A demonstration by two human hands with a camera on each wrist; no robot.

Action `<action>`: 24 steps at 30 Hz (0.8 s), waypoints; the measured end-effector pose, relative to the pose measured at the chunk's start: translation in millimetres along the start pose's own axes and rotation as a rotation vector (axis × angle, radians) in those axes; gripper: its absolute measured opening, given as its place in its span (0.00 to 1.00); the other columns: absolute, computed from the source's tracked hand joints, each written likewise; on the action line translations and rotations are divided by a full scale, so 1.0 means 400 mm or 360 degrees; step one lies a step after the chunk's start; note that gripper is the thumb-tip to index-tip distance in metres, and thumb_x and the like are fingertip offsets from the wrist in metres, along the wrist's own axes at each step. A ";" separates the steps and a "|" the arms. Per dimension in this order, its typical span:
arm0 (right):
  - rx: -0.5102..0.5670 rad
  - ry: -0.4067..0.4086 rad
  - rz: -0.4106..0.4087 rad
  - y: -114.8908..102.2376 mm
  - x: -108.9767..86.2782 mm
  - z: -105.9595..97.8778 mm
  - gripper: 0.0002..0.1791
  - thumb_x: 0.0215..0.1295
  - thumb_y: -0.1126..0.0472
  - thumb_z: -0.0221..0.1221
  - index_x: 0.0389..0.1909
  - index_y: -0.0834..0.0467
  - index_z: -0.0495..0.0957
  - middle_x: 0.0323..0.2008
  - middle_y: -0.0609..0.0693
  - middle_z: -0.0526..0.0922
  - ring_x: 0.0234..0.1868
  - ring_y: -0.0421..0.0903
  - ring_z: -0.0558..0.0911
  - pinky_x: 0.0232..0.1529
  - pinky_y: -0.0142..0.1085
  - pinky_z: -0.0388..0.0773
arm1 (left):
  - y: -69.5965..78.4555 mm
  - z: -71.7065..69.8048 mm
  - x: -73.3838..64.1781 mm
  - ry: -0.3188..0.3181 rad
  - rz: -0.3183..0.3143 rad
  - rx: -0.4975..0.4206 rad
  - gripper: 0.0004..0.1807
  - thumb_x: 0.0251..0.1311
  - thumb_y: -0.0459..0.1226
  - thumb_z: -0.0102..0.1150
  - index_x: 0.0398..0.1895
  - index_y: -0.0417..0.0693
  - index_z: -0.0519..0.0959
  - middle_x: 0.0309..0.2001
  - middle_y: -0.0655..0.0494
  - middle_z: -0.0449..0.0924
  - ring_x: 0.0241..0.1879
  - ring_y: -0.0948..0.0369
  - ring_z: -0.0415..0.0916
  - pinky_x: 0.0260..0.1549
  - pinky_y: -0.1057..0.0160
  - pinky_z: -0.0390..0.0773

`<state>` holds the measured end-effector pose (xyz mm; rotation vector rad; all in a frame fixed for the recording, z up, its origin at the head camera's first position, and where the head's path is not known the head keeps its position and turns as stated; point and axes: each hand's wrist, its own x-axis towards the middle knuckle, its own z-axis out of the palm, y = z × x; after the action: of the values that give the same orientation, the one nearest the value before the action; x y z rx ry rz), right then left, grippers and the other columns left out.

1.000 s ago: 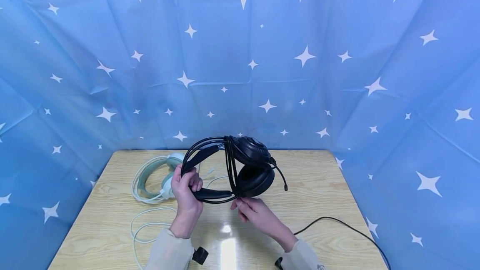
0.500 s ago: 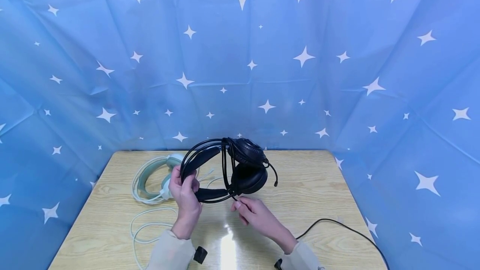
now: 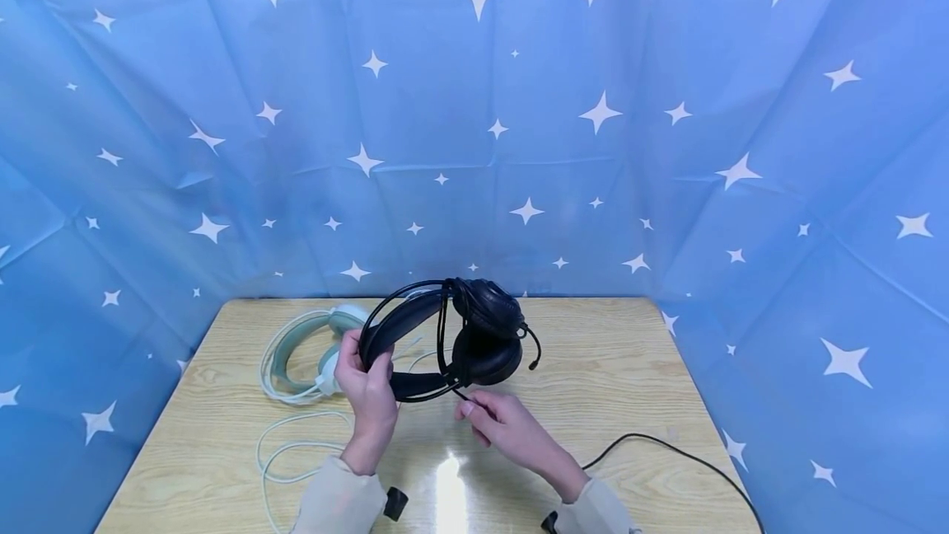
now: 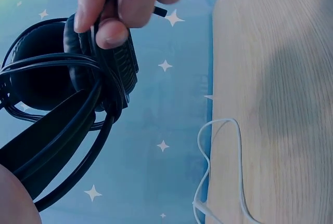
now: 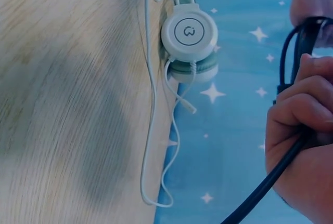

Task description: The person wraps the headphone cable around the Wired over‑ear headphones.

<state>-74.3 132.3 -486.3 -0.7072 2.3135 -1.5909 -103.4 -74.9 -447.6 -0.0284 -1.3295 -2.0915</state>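
Observation:
My left hand [image 3: 371,394] grips a black headset [image 3: 485,357] by its headband and holds it above the table. The ear cups point right, and a thin microphone boom [image 3: 534,353] sticks out from the upper cup. Strands of black cable [image 3: 442,328] wrap across the headset beside the cups. Just below the lower cup, my right hand [image 3: 511,433] pinches the cable. In the right wrist view, the curled fingers [image 5: 307,104] of that hand surround the cable [image 5: 265,182], which runs out below. The left wrist view shows the wrapped strands [image 4: 52,60] close up.
A pale green and white headset [image 3: 285,353] lies on the wooden table [image 3: 630,369] at the left, behind my left hand. Its light cable [image 3: 263,456] loops toward the front. The black cable's far part [image 3: 682,447] trails off the table's right edge. A starry blue curtain [image 3: 474,105] surrounds the table.
The black headset has turned slightly, and its ear cups have shifted left and down a little. The strands across it look thinner, and a short length of cable now shows between headset and right hand.

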 end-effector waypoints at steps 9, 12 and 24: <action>-0.0049 -0.0019 0.0026 -0.008 -0.002 -0.007 0.14 0.82 0.57 0.49 0.41 0.54 0.83 0.19 0.39 0.71 0.19 0.32 0.68 0.22 0.27 0.65 | -0.006 -0.008 -0.004 -0.0057 0.0171 0.0358 0.12 0.47 0.16 0.55 0.37 0.22 0.71 0.33 0.63 0.79 0.33 0.67 0.75 0.35 0.72 0.74; -0.0074 -0.0017 0.0031 -0.010 -0.003 -0.012 0.13 0.81 0.59 0.50 0.41 0.54 0.83 0.19 0.39 0.71 0.19 0.32 0.68 0.21 0.27 0.65 | -0.007 -0.010 -0.003 -0.0086 0.0222 0.0404 0.12 0.45 0.15 0.55 0.36 0.22 0.72 0.33 0.63 0.78 0.33 0.68 0.75 0.36 0.73 0.74; -0.0230 0.0026 -0.0010 -0.023 -0.004 -0.028 0.12 0.77 0.56 0.56 0.31 0.49 0.79 0.18 0.36 0.68 0.18 0.30 0.65 0.21 0.28 0.66 | -0.016 -0.022 0.000 -0.0209 0.0327 0.0581 0.16 0.39 0.16 0.57 0.36 0.28 0.76 0.34 0.60 0.79 0.36 0.67 0.75 0.40 0.73 0.73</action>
<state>-75.6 139.5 -473.6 -0.7361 2.4598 -1.4477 -104.0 -80.5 -457.1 -0.1419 -1.6940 -1.6774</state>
